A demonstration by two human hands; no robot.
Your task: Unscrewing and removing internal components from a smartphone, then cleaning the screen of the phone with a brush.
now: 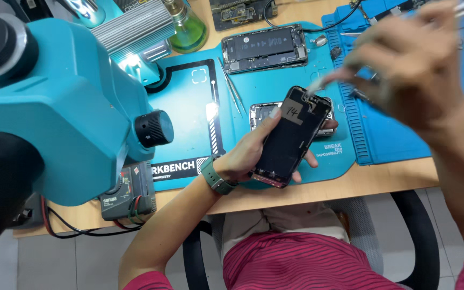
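Head view, looking down past a red striped shirt and a chair to the worktop [382, 180]. Left hand [245, 156], with a green watch [216, 177] at the wrist, is closed around the edges of a dark phone screen [291, 137], thumb on the near-left edge and fingers wrapped under the right edge. The screen is held above the teal mat [189, 113], its long axis running from lower left, near the wrist, to upper right, with the far end tilted away from the body. A dark patch bearing a handwritten mark sits near that far end. Right hand [414, 64], blurred, hovers to the right of and beyond the screen, fingers pinched on a thin pale tool [318, 86] whose tip meets the screen's far corner. Under the screen, on the mat, lies a phone frame [261, 113], partly hidden. Beyond the left hand, tweezers [233, 88] lie on the mat; farther still, an opened phone [264, 47] shows its black battery. Left of the left hand stands a teal microscope [55, 107]; behind it is a green glass bottle [189, 27], contents unclear. White lettering runs along the mat's near edge.
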